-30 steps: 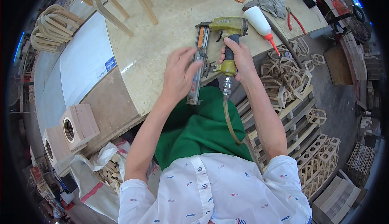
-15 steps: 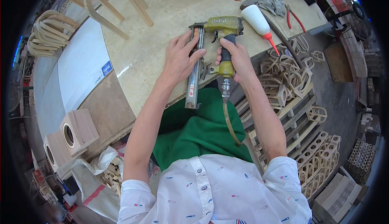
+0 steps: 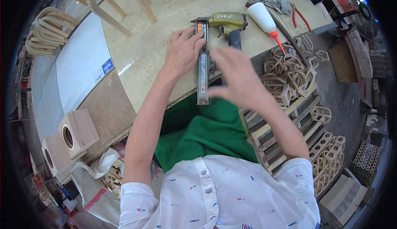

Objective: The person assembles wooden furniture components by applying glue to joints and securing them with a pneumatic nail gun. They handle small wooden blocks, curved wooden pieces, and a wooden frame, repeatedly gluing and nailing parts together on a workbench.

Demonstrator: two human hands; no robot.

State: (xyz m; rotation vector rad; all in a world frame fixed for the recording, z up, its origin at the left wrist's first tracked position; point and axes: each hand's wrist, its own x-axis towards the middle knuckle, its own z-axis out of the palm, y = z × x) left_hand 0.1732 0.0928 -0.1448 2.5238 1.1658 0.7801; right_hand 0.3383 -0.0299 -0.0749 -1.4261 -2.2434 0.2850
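At table (image 3: 140,59): left hand (image 3: 180,54) touching nail gun (image 3: 226,21), fingers' hold unclear; right hand (image 3: 240,79) blurred, fingers wide.

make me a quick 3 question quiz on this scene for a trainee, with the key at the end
1. Multiple choice: what do the fingers of the left hand rest on?
A. a gray cloth
B. the magazine of the green nail gun
C. a wooden box
2. True or false: the right hand is closed in a tight fist.
3. Short answer: which red-nozzled thing lies between the nail gun and the red-handled pliers?

Key:
1. B
2. False; it is spread open, though blurred.
3. The white squeeze bottle
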